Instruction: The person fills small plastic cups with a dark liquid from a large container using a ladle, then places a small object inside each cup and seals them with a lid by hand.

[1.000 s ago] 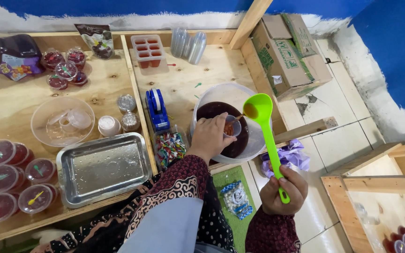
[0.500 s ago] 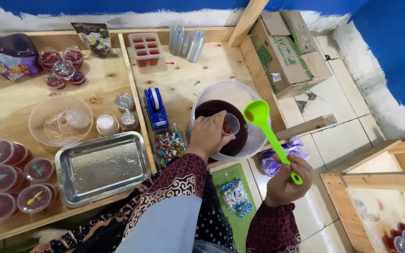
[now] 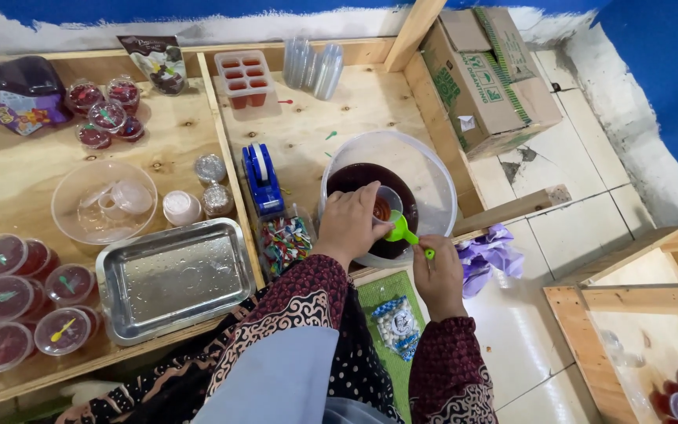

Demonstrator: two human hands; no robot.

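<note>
in the middle of the frame the wide clear bowl [image 3: 433,177] with dark red liquid sits on the wooden table [image 3: 9,177]. a moment ago the green ladle [image 3: 402,232] was lifted high above the bowl; now it is lowered and tipped at the small clear cup [image 3: 387,202], so pouring seems in progress. left hand [image 3: 352,222] curls around the cup over the liquid. right hand [image 3: 438,275], lower, clenches the ladle handle.

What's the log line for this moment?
left hand: holds small cup over bowl | right hand: green ladle at cup | liquid: dark red
</note>
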